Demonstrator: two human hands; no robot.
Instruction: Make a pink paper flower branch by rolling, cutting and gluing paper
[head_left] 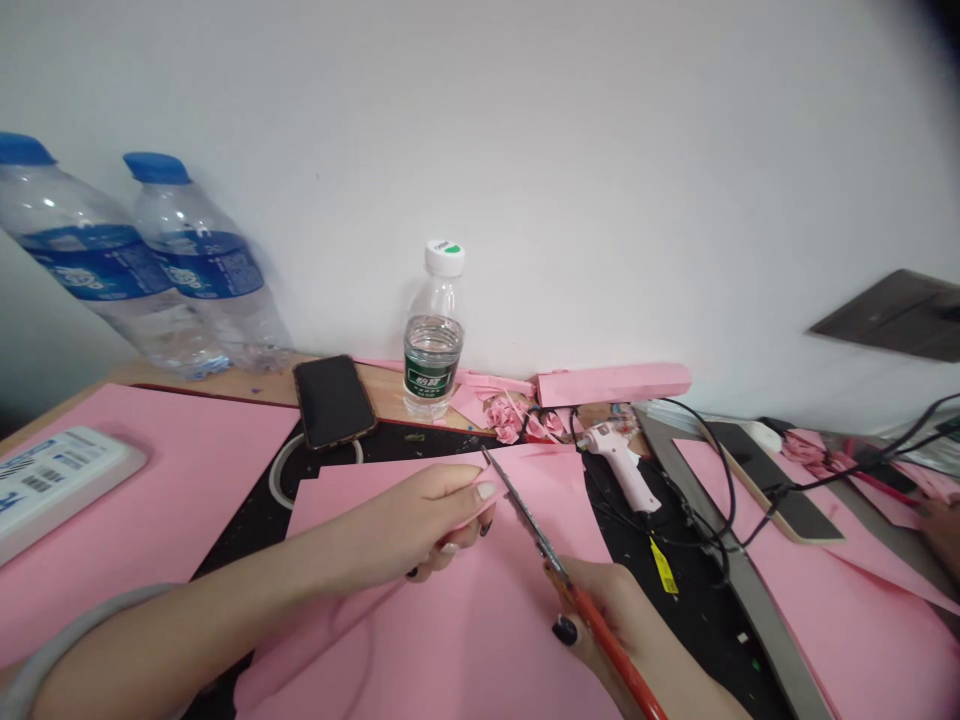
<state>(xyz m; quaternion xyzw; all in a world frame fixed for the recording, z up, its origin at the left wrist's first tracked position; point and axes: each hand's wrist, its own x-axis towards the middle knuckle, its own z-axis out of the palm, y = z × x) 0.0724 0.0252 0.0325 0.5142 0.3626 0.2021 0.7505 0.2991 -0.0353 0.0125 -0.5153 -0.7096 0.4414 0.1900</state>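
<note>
Pinched in my left hand (442,520) is a folded piece of pink paper (491,484), its end sticking out past the thumb. My right hand (600,610) is closed round scissors with red handles (611,640). Their metal blades (525,515) point up and left, close beside the paper's end; whether the blades touch it is hard to tell. Beneath both hands lies a large pink sheet (450,640) on a black mat (682,610).
A small water bottle (433,350) stands by the wall, with a black phone (334,400) to its left. Two large bottles (214,265) lean at the left. A glue gun (624,468) with cables lies right. Another person's hand (943,530) shows at the right edge.
</note>
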